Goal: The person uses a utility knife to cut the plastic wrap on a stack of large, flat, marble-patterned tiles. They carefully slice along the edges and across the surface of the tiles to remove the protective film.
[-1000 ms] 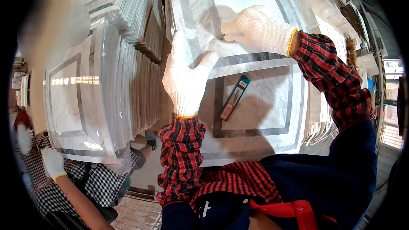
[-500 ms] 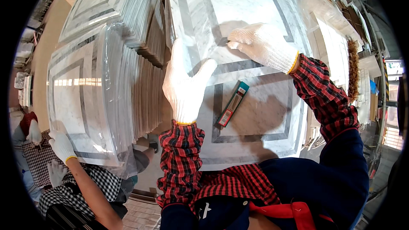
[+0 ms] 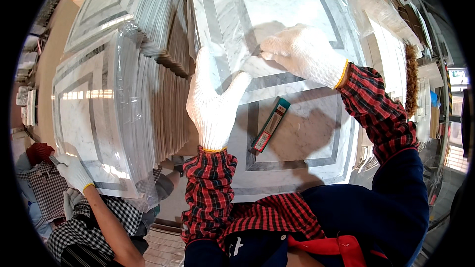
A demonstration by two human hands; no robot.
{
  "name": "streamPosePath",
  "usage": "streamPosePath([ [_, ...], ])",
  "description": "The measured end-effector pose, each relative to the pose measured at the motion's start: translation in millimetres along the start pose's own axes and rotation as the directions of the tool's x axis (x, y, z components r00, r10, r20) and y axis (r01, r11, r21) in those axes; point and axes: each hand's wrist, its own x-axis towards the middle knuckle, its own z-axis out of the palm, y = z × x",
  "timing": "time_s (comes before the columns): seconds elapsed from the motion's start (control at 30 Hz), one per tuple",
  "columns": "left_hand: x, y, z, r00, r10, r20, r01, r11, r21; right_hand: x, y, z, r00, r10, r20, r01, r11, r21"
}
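Observation:
My left hand (image 3: 213, 101), in a white knit glove, lies flat with thumb and fingers apart along the left edge of the far marble tile (image 3: 282, 0). My right hand (image 3: 304, 52), gloved alike, rests on the same tile with its fingertips pinched together. A small dark tip shows at the pinch, over the grey band's corner; what it belongs to is hidden. A narrow teal box (image 3: 271, 124) with a red and white label lies aslant on the near marble tile (image 3: 292, 170). Both tiles are white with inlaid grey frames.
Stacks of similar tiles (image 3: 168, 113) stand at left, one partly wrapped in clear plastic (image 3: 126, 89). A co-worker's gloved hand (image 3: 74, 172) is at that stack's near edge; another person is beyond. White pieces (image 3: 388, 59) and a brown bristle brush (image 3: 411, 79) are at right.
My right fingertips have shifted slightly left on the tile, still pinched. My left hand keeps its spread pose. The co-worker's gloved hand at left has changed its pose a little.

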Motion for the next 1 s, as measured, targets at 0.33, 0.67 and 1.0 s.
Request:
streamPosePath([
  [0.33,0.7,0.8,-1.7,0.999,0.030,0.031,-0.031,0.998,0.045,-6.4,4.5,8.0,0.993,-0.050,-0.111,0.049,0.999,-0.008],
  [0.67,-1.3,-20.2,-1.9,0.994,0.108,-0.023,-0.106,0.991,0.087,-7.6,-4.4,11.9,0.997,-0.045,-0.056,0.043,0.998,-0.048],
  [1.0,-4.5,-13.4,-3.4,0.999,0.049,0.016,-0.049,0.999,0.017,-14.1,6.3,7.9,0.998,-0.018,-0.061,0.020,0.999,0.034],
])
